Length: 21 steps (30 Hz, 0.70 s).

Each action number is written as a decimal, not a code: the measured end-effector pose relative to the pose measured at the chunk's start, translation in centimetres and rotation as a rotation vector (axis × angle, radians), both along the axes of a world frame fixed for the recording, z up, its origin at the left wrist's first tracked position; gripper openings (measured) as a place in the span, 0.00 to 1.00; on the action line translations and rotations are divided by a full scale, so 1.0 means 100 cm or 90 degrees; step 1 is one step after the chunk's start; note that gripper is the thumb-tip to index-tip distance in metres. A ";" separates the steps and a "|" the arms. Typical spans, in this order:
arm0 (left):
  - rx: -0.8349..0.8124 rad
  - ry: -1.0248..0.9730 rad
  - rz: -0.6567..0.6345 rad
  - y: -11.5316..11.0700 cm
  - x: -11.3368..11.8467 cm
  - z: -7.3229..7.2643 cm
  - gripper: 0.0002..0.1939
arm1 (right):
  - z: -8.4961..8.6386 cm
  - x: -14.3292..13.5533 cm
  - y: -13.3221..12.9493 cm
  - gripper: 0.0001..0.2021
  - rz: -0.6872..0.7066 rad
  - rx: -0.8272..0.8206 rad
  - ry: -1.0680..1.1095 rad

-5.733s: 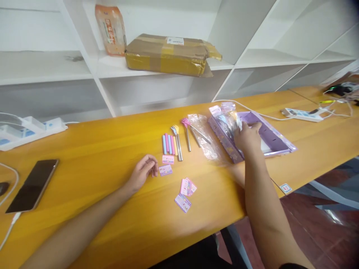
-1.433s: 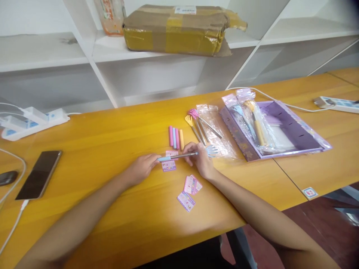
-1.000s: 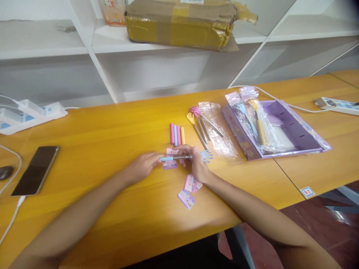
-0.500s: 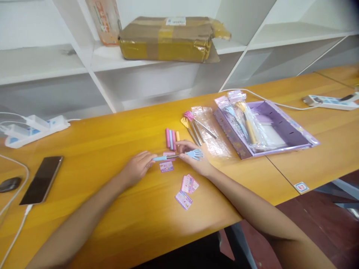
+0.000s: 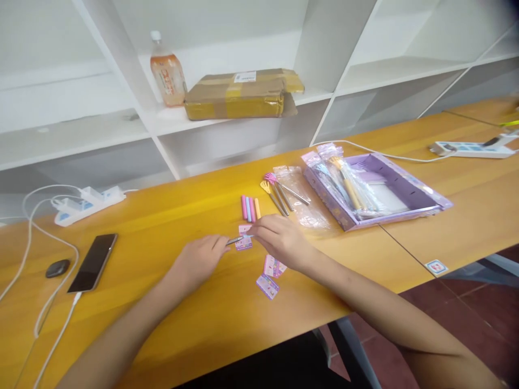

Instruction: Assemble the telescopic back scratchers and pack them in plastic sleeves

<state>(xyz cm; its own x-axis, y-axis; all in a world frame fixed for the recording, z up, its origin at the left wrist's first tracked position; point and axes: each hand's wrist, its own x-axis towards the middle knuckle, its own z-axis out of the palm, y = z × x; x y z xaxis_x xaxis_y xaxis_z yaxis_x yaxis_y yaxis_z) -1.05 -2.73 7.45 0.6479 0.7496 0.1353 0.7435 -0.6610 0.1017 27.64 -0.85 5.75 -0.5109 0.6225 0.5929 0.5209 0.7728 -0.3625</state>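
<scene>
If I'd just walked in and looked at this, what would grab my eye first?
Probably the left hand and right hand, holding a slim metal-and-blue rod between them over the yellow-orange desk. Next, the purple box to their right, with clear packets lying across its left side. Higher up, a taped cardboard box sits on the white shelf, beside an orange-labelled bottle.

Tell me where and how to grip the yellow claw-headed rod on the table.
The yellow claw-headed rod is probably best pinched midway along its slim metal shaft, from above and the near left: it lies flat, claw pointing away, and pink-clawed rods lie close on its right.
</scene>
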 end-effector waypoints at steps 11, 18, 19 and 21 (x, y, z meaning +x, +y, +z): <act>-0.023 0.047 0.089 0.001 -0.050 0.011 0.20 | -0.012 0.092 -0.015 0.12 -0.209 0.161 -0.109; 0.013 0.122 0.110 -0.005 -0.127 0.032 0.20 | -0.026 0.211 -0.021 0.09 -0.296 0.229 -0.156; 0.007 0.123 0.106 -0.007 -0.127 0.034 0.20 | -0.027 0.214 -0.023 0.09 -0.300 0.229 -0.163; -0.007 0.125 0.101 -0.011 -0.123 0.034 0.20 | -0.029 0.214 -0.026 0.08 -0.300 0.226 -0.166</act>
